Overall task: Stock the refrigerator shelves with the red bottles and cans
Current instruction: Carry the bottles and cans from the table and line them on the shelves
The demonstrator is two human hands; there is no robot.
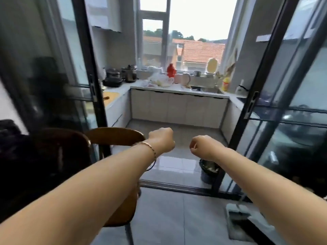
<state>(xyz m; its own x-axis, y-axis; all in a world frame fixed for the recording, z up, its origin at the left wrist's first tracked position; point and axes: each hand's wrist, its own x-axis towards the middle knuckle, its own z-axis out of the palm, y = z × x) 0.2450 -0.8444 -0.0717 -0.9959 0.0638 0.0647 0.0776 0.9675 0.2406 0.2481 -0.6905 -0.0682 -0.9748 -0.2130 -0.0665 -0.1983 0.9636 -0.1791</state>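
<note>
Red marks one thing in the far kitchen: a red bottle (171, 70) standing upright on the white surface (173, 90) under the window (198, 23), well apart from both hands. Whether it is a drinks bottle or a flask is too blurred to tell. The left hand (161, 139) and right hand (200, 147) are held out in front, near each other but not touching. Each has its fingers curled into a fist and holds nothing. A thin bracelet (147, 145) circles the left wrist.

Between the hands and the kitchen lies an open doorway framed by black-edged glass sliding panels, the left door (83, 68) and the right door (265, 85), with a dark floor track (177, 186) across the threshold. A brown wooden chair (115, 136) stands just beside the left door, its curved back under the left forearm. A small dark bin (209, 171) sits on the tiled floor (177, 218) against the right door's frame. A pale flat tool head (237, 214) lies on the floor nearer, at lower right.

On the surface around the red bottle are dark pots (113, 77) at left, crumpled plastic bags (159, 79), a pale kettle (186, 79), a sink (211, 90) and a yellow bottle (226, 84) at right.
</note>
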